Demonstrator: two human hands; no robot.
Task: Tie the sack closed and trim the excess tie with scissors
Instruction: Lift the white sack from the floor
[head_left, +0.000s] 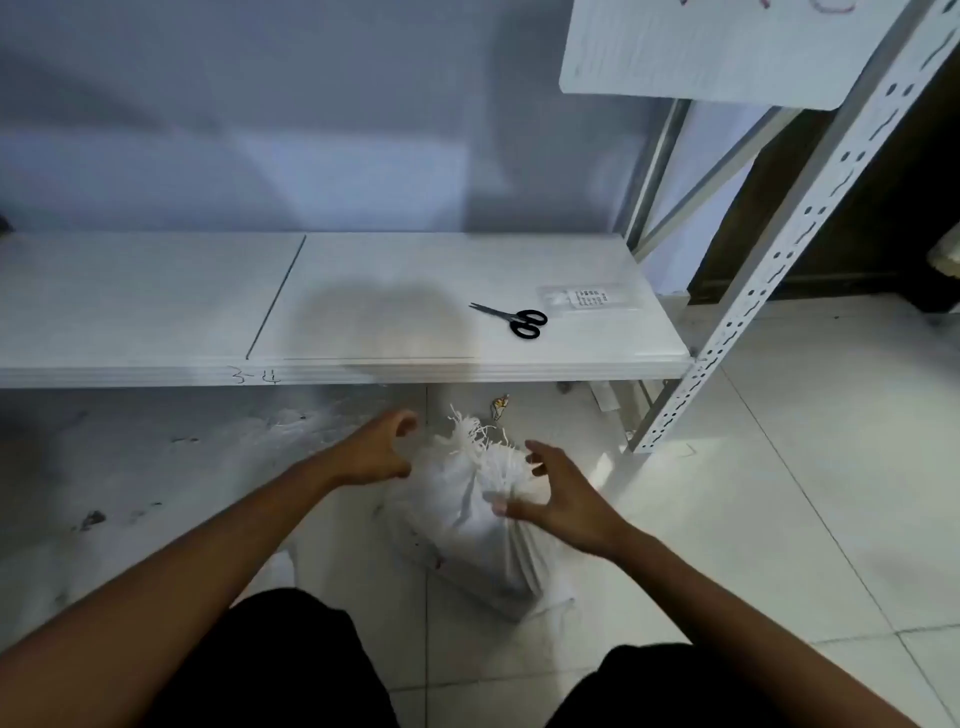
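A white woven sack (483, 540) stands on the tiled floor between my knees, its frayed mouth (475, 441) gathered and pointing up. My left hand (376, 449) hovers just left of the mouth, fingers loosely curled and holding nothing. To the right of the neck is my right hand (561, 501), fingers spread, the thumb close to the sack or touching it. Black-handled scissors (517, 319) lie shut on the white shelf (156, 312) above. I cannot make out a tie on the sack.
A clear packet with a printed label (589, 299) lies on the shelf right of the scissors. The perforated metal shelf post (727, 322) slants down at the right. A small scrap (500, 405) lies on the floor behind the sack. Dirty marks cover the floor on the left.
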